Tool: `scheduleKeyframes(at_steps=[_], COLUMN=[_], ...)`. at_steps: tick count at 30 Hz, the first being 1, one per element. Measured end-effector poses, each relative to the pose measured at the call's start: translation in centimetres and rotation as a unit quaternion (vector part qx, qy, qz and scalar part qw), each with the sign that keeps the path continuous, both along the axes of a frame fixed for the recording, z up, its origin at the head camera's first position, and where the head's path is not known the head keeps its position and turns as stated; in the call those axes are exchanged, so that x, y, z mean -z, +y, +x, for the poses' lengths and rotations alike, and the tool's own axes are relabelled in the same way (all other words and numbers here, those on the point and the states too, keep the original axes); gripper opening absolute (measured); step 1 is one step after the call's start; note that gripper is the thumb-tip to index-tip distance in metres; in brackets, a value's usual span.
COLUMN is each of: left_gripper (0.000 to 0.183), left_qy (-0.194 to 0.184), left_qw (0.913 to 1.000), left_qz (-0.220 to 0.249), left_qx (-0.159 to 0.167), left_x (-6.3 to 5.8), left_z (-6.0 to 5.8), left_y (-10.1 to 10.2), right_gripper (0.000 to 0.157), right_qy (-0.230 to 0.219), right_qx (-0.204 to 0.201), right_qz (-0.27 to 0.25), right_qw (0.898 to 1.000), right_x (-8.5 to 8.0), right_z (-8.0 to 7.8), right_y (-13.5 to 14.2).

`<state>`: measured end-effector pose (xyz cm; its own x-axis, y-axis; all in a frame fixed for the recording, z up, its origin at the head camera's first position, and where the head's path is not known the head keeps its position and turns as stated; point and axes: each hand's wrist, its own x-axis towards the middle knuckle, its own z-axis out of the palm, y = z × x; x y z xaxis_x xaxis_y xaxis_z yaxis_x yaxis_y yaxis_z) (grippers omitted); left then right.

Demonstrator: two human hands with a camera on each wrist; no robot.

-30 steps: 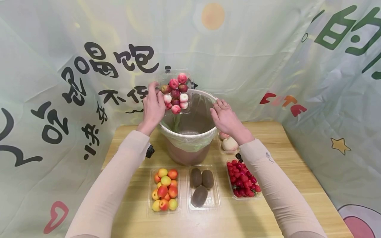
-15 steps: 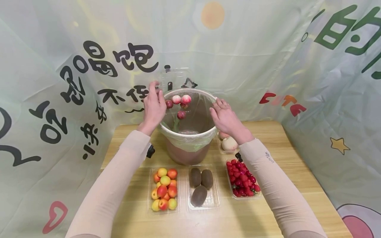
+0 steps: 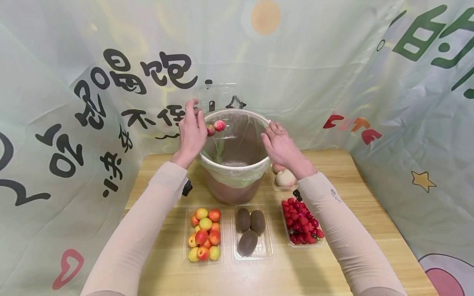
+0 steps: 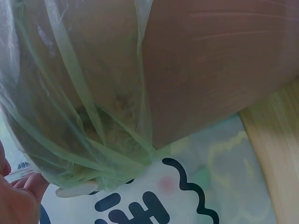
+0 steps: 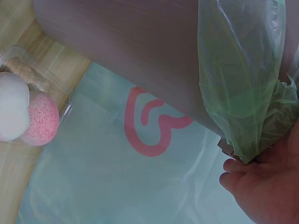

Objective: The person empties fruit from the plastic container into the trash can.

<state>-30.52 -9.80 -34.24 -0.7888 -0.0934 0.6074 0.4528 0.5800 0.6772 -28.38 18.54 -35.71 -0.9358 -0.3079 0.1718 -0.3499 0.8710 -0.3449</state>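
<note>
In the head view my left hand [image 3: 191, 133] holds a clear plastic fruit box [image 3: 218, 96], tipped over the left side of a brown bin [image 3: 233, 193]. Two small round red fruits [image 3: 219, 125] show at the box's lower end, close to my fingers; their exact kind is unclear. A thin green bag [image 3: 237, 179] lines the bin and folds over its white rim [image 3: 237, 167]. My right hand [image 3: 283, 146] grips the rim on the right, over the bag. In the right wrist view the right hand [image 5: 271, 182] is against the gathered bag [image 5: 247, 107].
On the wooden table [image 3: 344, 197], in front of the bin, stand clear boxes of yellow-red fruits [image 3: 203, 236] and kiwis [image 3: 249, 242]. A box of red berries [image 3: 303, 224] and one of peaches [image 3: 286, 179] stand to the right. Printed cloth [image 3: 296, 74] surrounds the table.
Most of the red fruits have dropped from the tilted box into the bin; only two show in the box now. Both hands have hardly moved.
</note>
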Motion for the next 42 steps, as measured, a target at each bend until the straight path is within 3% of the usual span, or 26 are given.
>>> scheduleKeyframes(at_steps=[29,42], left_gripper=[0.032,0.032], left_qy=[0.032,0.043], left_qw=[0.9993,0.999], left_qz=[0.011,0.012], left_qx=[-0.015,-0.004], left_x=[0.39,0.61], left_z=[0.06,0.23], left_y=[-0.02,-0.1], right_gripper=[0.06,0.061], right_qy=[-0.001,-0.002], right_qx=[0.003,0.003], right_qz=[0.002,0.001], right_qw=[1.0,1.0], right_x=[-0.08,0.02], right_z=[-0.06,-0.1], right_y=[-0.09,-0.04])
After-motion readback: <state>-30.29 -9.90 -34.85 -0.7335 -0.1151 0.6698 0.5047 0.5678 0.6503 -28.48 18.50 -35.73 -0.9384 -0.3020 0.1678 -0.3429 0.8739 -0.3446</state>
